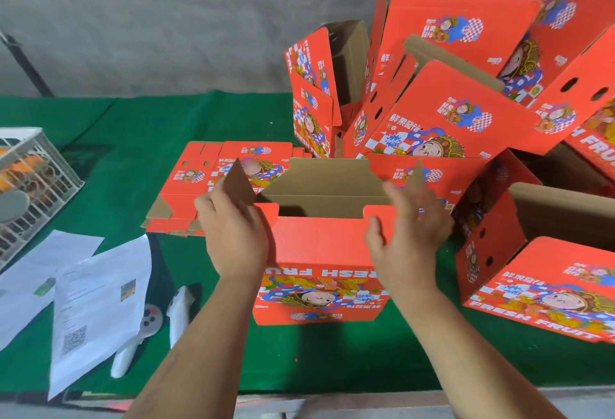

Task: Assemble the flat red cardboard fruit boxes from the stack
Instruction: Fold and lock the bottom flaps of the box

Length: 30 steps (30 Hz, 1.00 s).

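Note:
A red fruit box point(319, 252) stands opened up on the green table in front of me, its brown inside showing. My left hand point(233, 232) holds the box's left end, fingers on a brown side flap point(238, 185) that stands upright. My right hand point(406, 229) holds the right end, thumb on the red front wall, fingers up against the other brown flap point(417, 179). Behind the box lies the stack of flat red boxes point(196, 185).
Several assembled red boxes point(449, 102) pile up at the back right and one point(532, 272) lies on its side at the right. A white plastic crate point(33, 179) sits at the left edge. Printed paper sheets point(93, 302) and white controllers point(179, 308) lie at the front left.

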### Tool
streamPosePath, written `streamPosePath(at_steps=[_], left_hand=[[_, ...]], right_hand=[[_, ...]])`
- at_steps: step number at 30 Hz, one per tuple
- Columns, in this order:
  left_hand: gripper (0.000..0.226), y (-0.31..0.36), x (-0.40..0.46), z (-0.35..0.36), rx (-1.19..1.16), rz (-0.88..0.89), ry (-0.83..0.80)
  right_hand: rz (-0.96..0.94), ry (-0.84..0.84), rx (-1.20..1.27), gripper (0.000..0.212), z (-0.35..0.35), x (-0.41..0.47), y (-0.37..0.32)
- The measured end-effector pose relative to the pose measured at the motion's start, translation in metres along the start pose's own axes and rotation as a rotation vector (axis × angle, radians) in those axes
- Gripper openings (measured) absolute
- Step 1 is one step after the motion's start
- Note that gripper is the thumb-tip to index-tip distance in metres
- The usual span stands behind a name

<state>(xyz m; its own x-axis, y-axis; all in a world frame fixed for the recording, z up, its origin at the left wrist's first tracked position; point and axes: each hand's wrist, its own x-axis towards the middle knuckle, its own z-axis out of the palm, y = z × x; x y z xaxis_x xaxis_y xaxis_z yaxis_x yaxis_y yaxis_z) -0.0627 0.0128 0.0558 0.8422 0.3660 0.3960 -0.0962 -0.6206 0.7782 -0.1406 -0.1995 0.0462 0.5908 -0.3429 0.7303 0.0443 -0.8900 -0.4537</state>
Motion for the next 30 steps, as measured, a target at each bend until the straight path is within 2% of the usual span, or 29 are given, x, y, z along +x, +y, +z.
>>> streamPosePath(at_steps=[2,4,6,10,13,17,19,22,25,27,30], left_hand=[[0.051,0.0,-0.001,0.001,0.016,0.0,-0.016],[0.055,-0.001,-0.001,0.002,0.031,0.005,-0.033],[0.06,-0.003,-0.001,0.003,0.055,0.022,-0.051],[0.054,-0.008,-0.002,0.004,0.031,0.072,-0.023],[0.044,-0.009,-0.002,0.003,0.029,0.201,-0.043],[0.03,-0.017,-0.005,-0.002,0.165,0.439,-0.24],[0.041,-0.018,-0.004,-0.003,0.331,0.479,-0.362],[0.061,-0.015,0.003,0.0,0.556,0.427,-0.534],[0.056,-0.012,0.009,0.006,0.618,0.33,-0.666],[0.046,-0.005,0.012,0.01,0.644,0.296,-0.695],[0.037,0.005,0.018,0.016,0.619,0.219,-0.682]], right_hand=[[-0.185,-0.137,-0.04,0.049,0.006,0.0,-0.011],[-0.231,-0.459,-0.105,0.051,0.013,0.001,-0.023],[-0.182,-0.71,-0.18,0.06,0.021,0.004,-0.026],[-0.058,-0.94,-0.219,0.072,0.035,0.011,-0.021],[0.031,-1.078,-0.211,0.087,0.041,0.019,-0.018],[0.08,-0.93,-0.24,0.104,0.043,0.018,-0.013],[0.078,-0.822,-0.219,0.105,0.042,0.013,-0.015],[0.021,-0.56,-0.209,0.107,0.034,0.006,-0.024],[0.051,-0.279,-0.216,0.112,0.021,-0.005,-0.026],[0.109,-0.25,-0.231,0.122,0.014,-0.007,-0.021],[0.134,-0.323,-0.233,0.131,0.008,-0.004,-0.015]])
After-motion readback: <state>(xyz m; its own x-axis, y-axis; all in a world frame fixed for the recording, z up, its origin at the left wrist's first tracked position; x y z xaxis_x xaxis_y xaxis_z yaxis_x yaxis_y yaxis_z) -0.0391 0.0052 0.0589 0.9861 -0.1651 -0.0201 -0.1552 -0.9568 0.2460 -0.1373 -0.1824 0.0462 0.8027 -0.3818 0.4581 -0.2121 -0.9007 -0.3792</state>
